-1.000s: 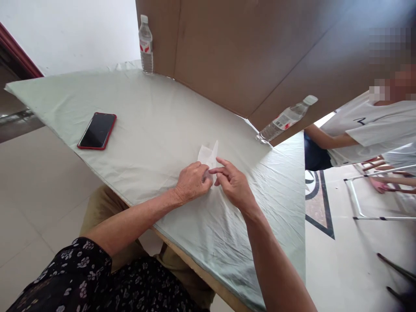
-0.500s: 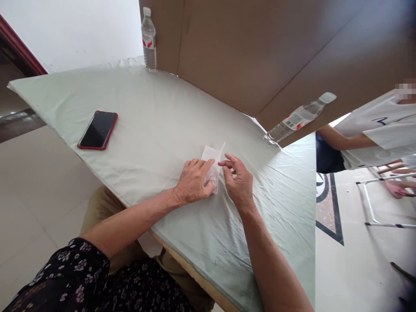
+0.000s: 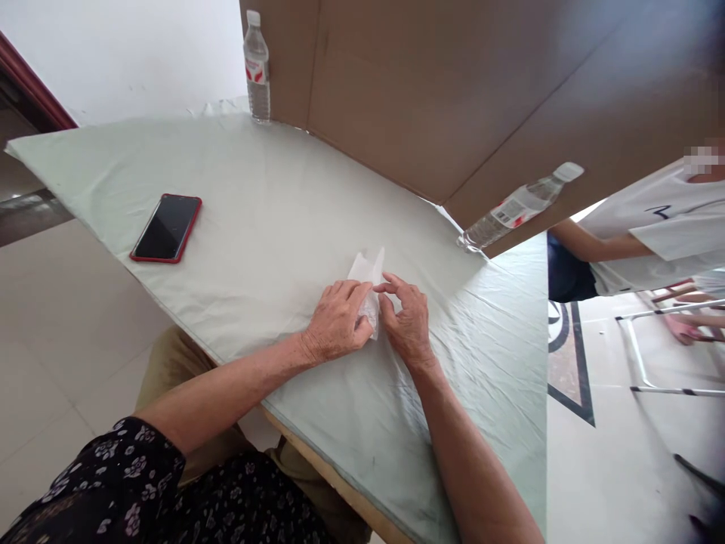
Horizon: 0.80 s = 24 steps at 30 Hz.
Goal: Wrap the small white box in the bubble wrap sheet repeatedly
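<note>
A small, thin, folded white sheet (image 3: pixel 374 266), translucent and crinkled, lies on the table, with one flap standing up at its right side. Whether it is plastic or paper I cannot make out. My left hand (image 3: pixel 338 317) rests palm down over its left part, fingers lying across it and thumb apart, pressing it to the cloth. At the raised right edge, my right hand (image 3: pixel 408 317) has its thumb and index finger curved together in a pinch on the flap. Both hands hide much of the sheet's lower part.
A black phone in a red case (image 3: pixel 166 228) lies to the left on the pale green tablecloth (image 3: pixel 243 196). A brown cardboard panel (image 3: pixel 385 98) stands behind, with a water bottle (image 3: pixel 257 72) at its left and another bottle (image 3: pixel 521 208) at its right. A person (image 3: pixel 640 234) sits beyond.
My right hand has moved slightly left, its thumb and index now closing at the flap. The flap has shifted left and looks wider. My left hand stays nearly still.
</note>
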### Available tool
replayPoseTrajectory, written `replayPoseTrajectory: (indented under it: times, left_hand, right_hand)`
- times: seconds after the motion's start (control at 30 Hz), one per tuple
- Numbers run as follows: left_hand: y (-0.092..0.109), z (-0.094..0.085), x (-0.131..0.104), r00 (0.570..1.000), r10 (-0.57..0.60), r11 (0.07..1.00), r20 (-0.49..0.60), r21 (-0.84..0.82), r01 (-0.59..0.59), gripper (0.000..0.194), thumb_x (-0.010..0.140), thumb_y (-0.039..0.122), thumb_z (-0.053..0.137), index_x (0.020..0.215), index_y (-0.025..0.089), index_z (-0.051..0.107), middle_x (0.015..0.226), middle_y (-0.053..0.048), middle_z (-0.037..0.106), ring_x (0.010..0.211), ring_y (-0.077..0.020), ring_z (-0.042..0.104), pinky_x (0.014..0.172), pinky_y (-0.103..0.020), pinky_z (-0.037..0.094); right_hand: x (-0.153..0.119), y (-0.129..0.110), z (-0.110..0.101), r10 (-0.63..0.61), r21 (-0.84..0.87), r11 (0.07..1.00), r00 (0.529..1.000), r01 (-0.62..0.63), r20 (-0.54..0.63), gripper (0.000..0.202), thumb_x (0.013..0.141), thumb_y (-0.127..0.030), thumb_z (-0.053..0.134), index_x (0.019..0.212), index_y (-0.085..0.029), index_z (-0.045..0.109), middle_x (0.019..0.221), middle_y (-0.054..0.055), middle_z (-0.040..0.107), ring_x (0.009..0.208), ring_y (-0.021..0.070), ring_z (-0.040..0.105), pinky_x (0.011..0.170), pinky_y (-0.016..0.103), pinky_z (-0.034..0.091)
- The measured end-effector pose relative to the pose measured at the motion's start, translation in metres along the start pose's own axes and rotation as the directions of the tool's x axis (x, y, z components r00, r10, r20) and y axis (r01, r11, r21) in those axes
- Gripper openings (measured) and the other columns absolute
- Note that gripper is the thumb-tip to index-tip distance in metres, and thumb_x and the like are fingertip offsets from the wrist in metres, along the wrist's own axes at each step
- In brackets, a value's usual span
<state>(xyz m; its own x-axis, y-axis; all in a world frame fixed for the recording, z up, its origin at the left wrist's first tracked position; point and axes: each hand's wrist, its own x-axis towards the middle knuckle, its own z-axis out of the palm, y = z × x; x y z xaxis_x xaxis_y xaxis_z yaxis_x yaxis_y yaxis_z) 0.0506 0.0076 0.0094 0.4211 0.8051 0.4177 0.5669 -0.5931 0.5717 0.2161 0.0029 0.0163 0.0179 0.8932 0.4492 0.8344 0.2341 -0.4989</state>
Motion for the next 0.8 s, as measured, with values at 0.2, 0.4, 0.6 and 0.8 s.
replayPoseTrajectory:
  times: [0.2,0.4,0.6,0.8]
  left_hand:
    - [-0.004,0.004,0.0,0.999,-0.038,0.995,0.022,-0.095,0.04,0.073,0.075,0.017,0.05,0.146,0.013,0.036,0.113,-0.012,0.065,0.104,-0.0273,0.057,0.098,-0.044,0.046]
    - [-0.005,0.006,0.0,0.999,-0.015,0.989,0.035,-0.147,0.02,0.071,0.078,0.017,0.047,0.147,0.006,0.033,0.118,-0.016,0.065,0.106,-0.0266,0.057,0.099,-0.044,0.049]
    - [-0.006,0.005,0.0,1.0,0.011,0.993,-0.008,-0.119,-0.012,0.056,0.077,0.016,0.051,0.133,0.015,0.056,0.142,-0.018,0.049,0.129,-0.0293,0.049,0.108,-0.045,0.044]
    - [-0.009,0.008,-0.001,0.999,0.042,0.995,-0.022,-0.093,-0.044,0.034,0.077,0.015,0.053,0.106,0.011,0.071,0.134,-0.02,0.054,0.123,-0.0304,0.054,0.106,-0.045,0.047]
  right_hand:
    - [-0.008,-0.001,-0.005,0.075,0.079,0.995,0.989,-0.065,-0.131,0.032,0.091,-0.027,0.049,0.121,-0.023,0.06,0.096,0.005,0.076,0.098,0.0227,0.067,0.093,0.043,0.048]
    - [-0.011,-0.001,0.001,-0.026,0.048,0.998,0.997,0.03,-0.07,0.035,0.091,-0.022,0.048,0.123,-0.023,0.06,0.1,0.005,0.077,0.101,0.0229,0.066,0.097,0.044,0.044]
    - [-0.004,-0.002,0.002,-0.054,0.047,0.998,0.994,0.049,0.1,0.039,0.09,-0.018,0.043,0.123,-0.023,0.063,0.104,0.007,0.077,0.104,0.0242,0.065,0.096,0.045,0.044]
    - [0.012,0.014,0.002,0.253,0.237,0.938,0.967,-0.252,0.029,0.037,0.082,-0.031,0.054,0.116,-0.018,0.064,0.111,0.011,0.073,0.091,0.0219,0.067,0.085,0.04,0.051]
